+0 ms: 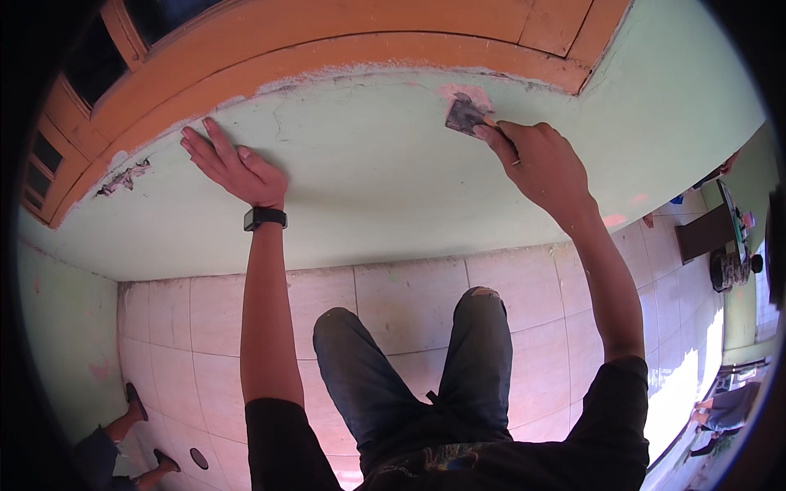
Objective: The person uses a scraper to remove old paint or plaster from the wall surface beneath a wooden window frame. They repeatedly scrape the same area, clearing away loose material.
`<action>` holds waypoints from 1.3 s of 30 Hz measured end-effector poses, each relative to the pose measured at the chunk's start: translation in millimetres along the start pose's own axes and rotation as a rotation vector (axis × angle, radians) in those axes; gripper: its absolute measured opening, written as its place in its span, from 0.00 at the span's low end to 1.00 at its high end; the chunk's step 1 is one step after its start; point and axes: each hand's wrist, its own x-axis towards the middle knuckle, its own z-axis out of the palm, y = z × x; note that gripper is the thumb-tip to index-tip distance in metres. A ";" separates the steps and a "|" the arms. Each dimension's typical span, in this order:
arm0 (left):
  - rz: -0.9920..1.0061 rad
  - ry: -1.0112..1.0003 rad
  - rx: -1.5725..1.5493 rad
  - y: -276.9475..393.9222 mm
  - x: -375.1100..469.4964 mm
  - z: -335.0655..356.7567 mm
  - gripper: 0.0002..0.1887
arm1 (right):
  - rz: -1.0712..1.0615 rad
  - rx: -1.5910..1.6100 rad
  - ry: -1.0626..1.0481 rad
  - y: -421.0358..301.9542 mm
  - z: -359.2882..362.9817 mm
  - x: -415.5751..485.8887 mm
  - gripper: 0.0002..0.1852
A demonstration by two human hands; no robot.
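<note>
My right hand (pixel 540 159) grips the handle of a putty knife (pixel 465 115). Its wide grey blade lies against a pinkish patch (pixel 482 97) on the pale green wall (pixel 381 166), just under the orange window frame (pixel 393 52). Some grey filler seems to sit on the blade and the patch. Flat on the wall at the left rests my left hand (pixel 236 166), empty, its fingers apart and the tips close to the frame's lower edge. A dark watch is on that wrist. Left of it, the plaster has a broken, crumbling gap (pixel 124 178).
Below me is a tiled floor (pixel 227 374) meeting the wall's foot. Another person's legs (pixel 126 423) are at the lower left, near a dark oval object (pixel 198 458). A table (pixel 706 233) with items on it stands far right; another person (pixel 727 408) is at the lower right.
</note>
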 end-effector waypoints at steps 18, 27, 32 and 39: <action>-0.001 0.001 -0.029 1.9 0.2 -0.1 0.29 | -0.354 -0.497 0.104 0.8 -37.3 19.6 0.23; -0.005 0.032 -0.057 -3.5 -0.2 2.9 0.29 | -0.519 -0.825 0.058 -8.0 -58.7 31.7 0.25; -0.010 0.030 -0.065 -5.9 -3.4 4.3 0.29 | -0.399 -0.746 -0.038 -14.6 -57.4 34.6 0.25; 0.003 0.037 -0.069 -5.1 -1.7 0.8 0.29 | -0.489 -0.754 0.014 -16.3 -50.4 33.7 0.24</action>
